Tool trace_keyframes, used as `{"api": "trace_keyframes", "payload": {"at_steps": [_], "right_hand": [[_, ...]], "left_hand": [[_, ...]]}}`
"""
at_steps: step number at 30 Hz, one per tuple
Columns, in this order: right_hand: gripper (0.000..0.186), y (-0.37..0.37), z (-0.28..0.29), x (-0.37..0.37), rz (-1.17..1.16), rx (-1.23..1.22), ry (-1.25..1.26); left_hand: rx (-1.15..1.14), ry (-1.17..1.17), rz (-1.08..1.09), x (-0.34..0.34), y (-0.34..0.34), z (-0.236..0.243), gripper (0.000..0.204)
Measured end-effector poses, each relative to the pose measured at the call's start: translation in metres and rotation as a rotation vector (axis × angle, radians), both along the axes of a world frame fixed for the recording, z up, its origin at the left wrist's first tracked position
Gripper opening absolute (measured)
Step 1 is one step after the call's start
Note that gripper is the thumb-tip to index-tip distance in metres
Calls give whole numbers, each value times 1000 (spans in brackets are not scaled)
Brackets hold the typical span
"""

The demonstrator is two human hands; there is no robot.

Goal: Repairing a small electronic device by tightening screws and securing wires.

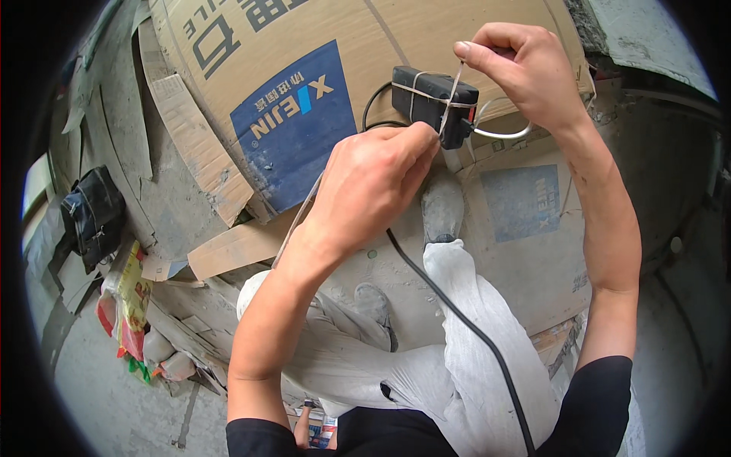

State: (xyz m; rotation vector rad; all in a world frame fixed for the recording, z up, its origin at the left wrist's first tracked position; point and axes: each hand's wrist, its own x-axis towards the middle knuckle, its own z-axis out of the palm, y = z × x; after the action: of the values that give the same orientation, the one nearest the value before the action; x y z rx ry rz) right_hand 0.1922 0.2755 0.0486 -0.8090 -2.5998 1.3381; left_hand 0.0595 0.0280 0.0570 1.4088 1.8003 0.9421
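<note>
A black box-shaped device (pixel 423 95), which looks like a power adapter, rests on the cardboard with pale string wrapped both ways around it. My right hand (pixel 527 70) is above and right of it, thumb and fingertips pinching one end of the string (pixel 457 85), which is drawn taut. At the box's lower edge, my left hand (pixel 373 183) is closed with its fingertips on the same string. A loose tail of string (pixel 298 219) trails past my left wrist. A white cable (pixel 506 136) loops from the box's right end, and a black cable (pixel 457 303) runs down over my leg.
A large printed cardboard sheet (pixel 297 49) lies ahead, with another flattened sheet (pixel 426 293) under my shoes. Torn cardboard strips (pixel 194 141) edge it. At the left are a black bag (pixel 94 215) and colourful plastic packaging (pixel 131 301) on the grey floor.
</note>
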Motion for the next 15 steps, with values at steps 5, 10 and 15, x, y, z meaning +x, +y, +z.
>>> {"api": "trace_keyframes", "payload": {"at_steps": [5,10,15], "right_hand": [[32,-3,9,7,23,71,6],[32,-9,20,6,-8,63,11],[33,-9,7,11,-17,96,65]], "left_hand": [[-19,-20,-52,4,-1,0,10],[30,1,-58,3,-2,-11,11],[-41,66,-99,-1,-5,-9,10]]}}
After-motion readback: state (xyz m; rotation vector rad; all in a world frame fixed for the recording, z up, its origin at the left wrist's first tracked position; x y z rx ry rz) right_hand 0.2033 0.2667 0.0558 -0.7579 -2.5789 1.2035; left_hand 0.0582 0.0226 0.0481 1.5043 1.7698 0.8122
